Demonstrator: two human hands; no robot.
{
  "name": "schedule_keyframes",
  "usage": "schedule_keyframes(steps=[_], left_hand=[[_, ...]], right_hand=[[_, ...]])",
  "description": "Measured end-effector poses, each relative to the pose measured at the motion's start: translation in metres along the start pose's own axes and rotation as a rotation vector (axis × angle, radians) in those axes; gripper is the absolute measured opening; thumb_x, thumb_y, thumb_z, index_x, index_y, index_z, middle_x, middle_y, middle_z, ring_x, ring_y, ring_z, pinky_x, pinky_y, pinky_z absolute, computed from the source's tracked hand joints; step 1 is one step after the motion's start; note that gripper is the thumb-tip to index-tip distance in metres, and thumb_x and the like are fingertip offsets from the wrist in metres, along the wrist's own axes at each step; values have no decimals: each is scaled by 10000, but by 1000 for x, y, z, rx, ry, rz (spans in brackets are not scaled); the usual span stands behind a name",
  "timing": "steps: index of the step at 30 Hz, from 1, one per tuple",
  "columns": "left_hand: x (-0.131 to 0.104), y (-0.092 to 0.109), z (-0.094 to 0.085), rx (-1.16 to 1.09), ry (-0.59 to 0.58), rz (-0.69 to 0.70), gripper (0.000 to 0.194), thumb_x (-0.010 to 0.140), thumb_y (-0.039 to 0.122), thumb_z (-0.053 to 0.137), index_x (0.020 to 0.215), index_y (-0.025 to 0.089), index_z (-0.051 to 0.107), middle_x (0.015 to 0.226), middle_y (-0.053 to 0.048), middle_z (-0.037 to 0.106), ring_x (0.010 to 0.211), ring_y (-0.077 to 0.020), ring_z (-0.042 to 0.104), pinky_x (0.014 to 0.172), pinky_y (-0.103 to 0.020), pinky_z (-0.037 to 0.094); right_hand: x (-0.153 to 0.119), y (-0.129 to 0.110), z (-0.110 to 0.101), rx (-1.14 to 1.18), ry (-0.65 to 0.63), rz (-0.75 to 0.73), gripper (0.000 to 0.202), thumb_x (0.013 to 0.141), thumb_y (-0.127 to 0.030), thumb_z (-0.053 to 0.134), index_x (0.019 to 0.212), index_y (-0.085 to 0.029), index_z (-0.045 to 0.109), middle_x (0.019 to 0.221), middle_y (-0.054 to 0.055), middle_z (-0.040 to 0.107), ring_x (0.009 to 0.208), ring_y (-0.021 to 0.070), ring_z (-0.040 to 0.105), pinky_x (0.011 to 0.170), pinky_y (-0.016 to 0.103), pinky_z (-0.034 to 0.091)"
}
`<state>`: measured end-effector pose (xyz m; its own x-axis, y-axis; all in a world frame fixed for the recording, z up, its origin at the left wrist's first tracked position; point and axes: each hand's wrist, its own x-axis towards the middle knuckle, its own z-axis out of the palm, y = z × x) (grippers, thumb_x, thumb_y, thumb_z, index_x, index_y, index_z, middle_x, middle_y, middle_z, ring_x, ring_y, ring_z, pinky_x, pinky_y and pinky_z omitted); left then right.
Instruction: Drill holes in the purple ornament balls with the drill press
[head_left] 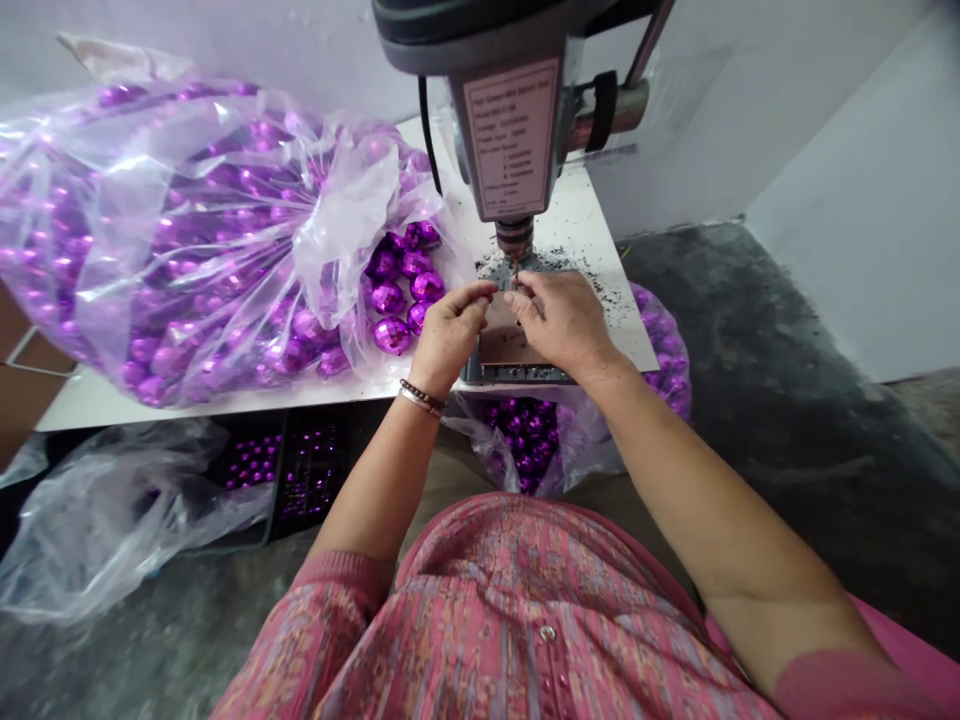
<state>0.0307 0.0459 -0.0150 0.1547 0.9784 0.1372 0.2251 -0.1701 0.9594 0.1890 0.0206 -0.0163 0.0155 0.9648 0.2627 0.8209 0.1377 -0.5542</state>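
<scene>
A small bench drill (pixel 512 140) with a printed label stands over the white table. Both my hands meet just under its chuck (pixel 514 236), around the thin bit (pixel 516 268). My left hand (pixel 454 330), wearing bracelets, has thumb and index finger pinched together just left of the bit. Curled fingers and thumb of my right hand (pixel 562 318) are closed right at the bit. Whatever lies in either pinch is too small or hidden to make out. Below the hands is the drill's base plate (pixel 514 345), with dark shavings (pixel 581 270) around it.
A large clear bag (pixel 217 240) of shiny purple faceted balls covers the table's left side. Several loose purple balls (pixel 391 335) lie at its mouth, beside my left hand. Below the table edge are another bag of purple balls (pixel 525 440) and a black tray (pixel 307 475).
</scene>
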Motion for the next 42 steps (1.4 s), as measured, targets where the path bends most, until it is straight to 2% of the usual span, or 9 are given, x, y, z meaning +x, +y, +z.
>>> schedule_keyframes(steps=[6,10,13,17,21,26,31,36,42], left_hand=[[-9,5,6,-87,-24,-55,222,833,174,623,1004,187,764,835,-19,724,589,-73,532,600,-222,478],[-10,6,4,-70,-6,-55,232,840,166,620,1021,203,761,869,-22,738,630,-86,568,631,-232,496],[-10,10,0,-30,31,16,226,854,199,640,1048,215,755,923,-26,749,726,-112,632,720,-260,535],[-8,18,0,24,108,209,219,871,286,686,1074,231,746,1037,-39,752,979,-167,679,920,-314,531],[-2,28,8,38,69,308,205,865,297,708,1057,242,753,1111,-38,748,1114,-194,656,1013,-340,496],[4,40,19,60,10,253,139,880,240,668,979,213,762,1006,-32,760,1061,-189,667,983,-332,501],[6,43,23,62,23,222,86,860,200,657,869,192,742,878,-7,750,927,-156,671,893,-290,526],[11,38,24,9,34,218,44,824,189,689,838,196,730,875,-6,743,880,-148,667,866,-287,533],[14,37,24,-35,19,206,67,800,148,699,820,202,735,859,-6,730,901,-158,665,908,-312,525]], right_hand=[[6,-3,5,2,34,-28,459,972,-390,353,1290,-177,607,1196,73,655,1107,170,581,1070,346,417],[7,-7,7,31,87,-44,472,956,-360,380,1360,-186,548,1170,77,655,1076,159,582,1021,318,449],[10,-9,7,31,90,-25,485,968,-417,362,1348,-182,551,1115,88,662,1018,154,591,954,300,469],[13,-12,4,0,36,-62,495,993,-395,287,1364,-169,525,1069,91,669,989,136,605,948,284,465],[14,-17,-1,-71,-12,3,518,996,-460,245,1272,-158,563,1045,103,663,927,136,602,886,276,459],[14,-22,-6,-128,-54,24,480,987,-388,229,1129,-123,602,979,128,643,920,153,587,857,284,441],[13,-21,-8,-147,-57,-8,397,944,-283,285,1105,-92,594,1001,155,627,1039,194,572,982,355,418],[13,-19,-9,-223,-78,-41,406,952,-286,256,1132,-95,567,1012,155,611,1131,230,550,1057,434,376],[13,-16,-7,-262,-44,-47,407,964,-310,228,1074,-112,566,967,135,607,1086,203,540,1030,414,364]])
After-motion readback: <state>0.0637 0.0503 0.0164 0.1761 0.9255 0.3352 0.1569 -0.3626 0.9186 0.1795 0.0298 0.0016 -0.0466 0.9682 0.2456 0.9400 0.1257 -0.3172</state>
